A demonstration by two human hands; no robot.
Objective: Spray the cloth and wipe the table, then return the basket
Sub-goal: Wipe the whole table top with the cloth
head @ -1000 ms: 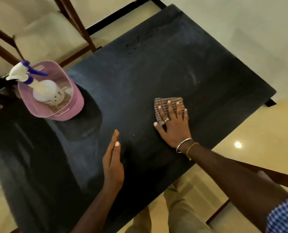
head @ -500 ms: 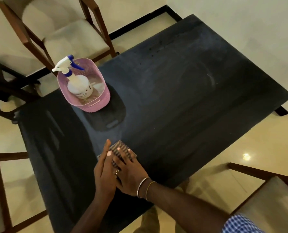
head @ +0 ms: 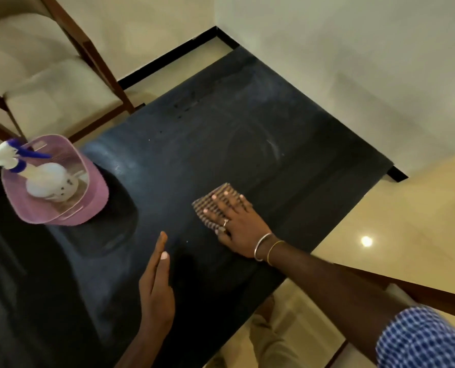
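Note:
A folded checked cloth (head: 207, 207) lies on the black table (head: 274, 123), near the table's middle. My right hand (head: 237, 221) presses flat on it with straight, spread fingers. My left hand (head: 156, 285) rests on its edge on the table, fingers straight, a little to the left of the cloth and apart from it. A pink basket (head: 88, 205) stands at the table's left side. In it stands a white spray bottle (head: 49, 183) with a blue trigger.
A wooden chair (head: 61, 91) with a cream seat stands past the table's far left edge. Another chair's wooden frame (head: 406, 285) shows at the near right. The wall meets the table's far right side. Pale floor lies to the right.
My right hand has slid the cloth away from my left hand, out to the right and farther onto the table. My left hand stays at the near edge.

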